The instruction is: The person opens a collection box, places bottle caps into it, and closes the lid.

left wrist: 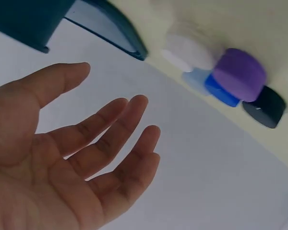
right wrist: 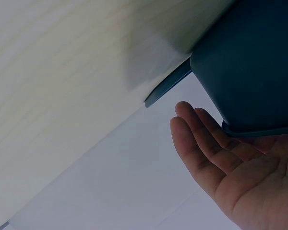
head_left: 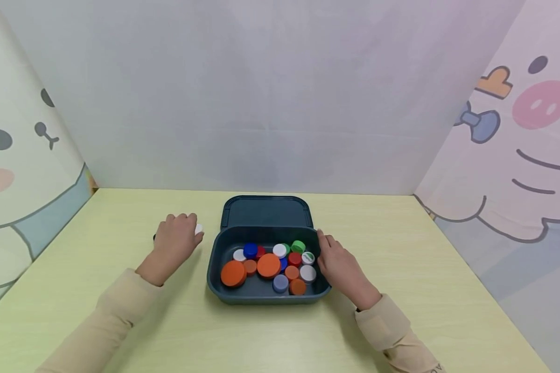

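Observation:
A dark teal plastic box holds several bottle caps in orange, red, white, blue and green, among them a large orange cap. My right hand holds its right rim, thumb on the inner side; in the right wrist view the other fingers extend loosely outside the wall. To the left of the box, my left hand hovers over a small group of caps, its fingers loosely bent and holding nothing. The left wrist view shows this group: a purple cap, a white cap, a blue cap and a black cap.
Behind the box lies its dark lid on the pale wooden table. A light grey cloth hangs along the table's back edge. Side panels with cartoon animals stand at left and right.

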Tool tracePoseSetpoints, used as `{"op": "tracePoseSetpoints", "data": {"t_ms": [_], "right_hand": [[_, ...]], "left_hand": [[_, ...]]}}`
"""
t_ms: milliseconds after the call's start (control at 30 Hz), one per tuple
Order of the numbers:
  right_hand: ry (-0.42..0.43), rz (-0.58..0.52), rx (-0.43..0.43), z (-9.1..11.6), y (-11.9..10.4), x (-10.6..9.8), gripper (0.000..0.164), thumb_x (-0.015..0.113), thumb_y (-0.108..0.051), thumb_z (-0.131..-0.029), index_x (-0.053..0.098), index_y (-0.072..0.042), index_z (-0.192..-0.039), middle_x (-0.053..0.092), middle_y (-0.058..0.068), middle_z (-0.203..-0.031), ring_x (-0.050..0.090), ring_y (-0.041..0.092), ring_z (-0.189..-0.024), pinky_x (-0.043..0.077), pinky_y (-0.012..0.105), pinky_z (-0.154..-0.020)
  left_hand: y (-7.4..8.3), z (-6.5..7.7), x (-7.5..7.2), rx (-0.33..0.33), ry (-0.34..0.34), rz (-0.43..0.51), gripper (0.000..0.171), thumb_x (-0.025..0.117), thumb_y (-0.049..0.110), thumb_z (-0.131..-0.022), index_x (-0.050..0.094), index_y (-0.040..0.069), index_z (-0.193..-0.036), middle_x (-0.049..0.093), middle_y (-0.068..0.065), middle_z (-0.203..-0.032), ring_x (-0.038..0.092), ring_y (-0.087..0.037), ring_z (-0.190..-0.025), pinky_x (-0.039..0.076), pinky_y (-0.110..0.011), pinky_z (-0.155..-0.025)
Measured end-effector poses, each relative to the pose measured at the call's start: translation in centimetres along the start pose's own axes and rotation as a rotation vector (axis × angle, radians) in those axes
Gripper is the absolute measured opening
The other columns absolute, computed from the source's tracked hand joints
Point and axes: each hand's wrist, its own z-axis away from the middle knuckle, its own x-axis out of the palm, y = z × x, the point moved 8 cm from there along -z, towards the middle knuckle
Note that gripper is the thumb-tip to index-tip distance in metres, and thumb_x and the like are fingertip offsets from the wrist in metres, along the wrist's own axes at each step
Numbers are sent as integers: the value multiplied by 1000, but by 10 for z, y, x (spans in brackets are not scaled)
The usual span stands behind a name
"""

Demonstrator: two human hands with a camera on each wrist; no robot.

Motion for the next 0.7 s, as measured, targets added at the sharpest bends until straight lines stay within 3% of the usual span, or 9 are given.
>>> {"op": "tracePoseSetpoints", "data": {"t_ms": [200,700], "right_hand": [[-5,0,1,1,0,0,53,55,-11,-87,38,5,-134,55,19,-116,59,25,-93,53,38,-77],[-14,-6,19,1,0,0,53,54,-12,-88,38,5,-135,55,18,-117,59,25,-94,53,38,-78]], "left_hand": [[-14,3,13,-24,-5,31,30,69,18,-76,56,-6,-87,56,-19,-71,49,-34,-63,45,-45,-55],[-24,6,32,-13,-9,-5,33,72,20,-74,57,-7,-83,57,-19,-70,49,-34,-62,45,-46,-55]]}}
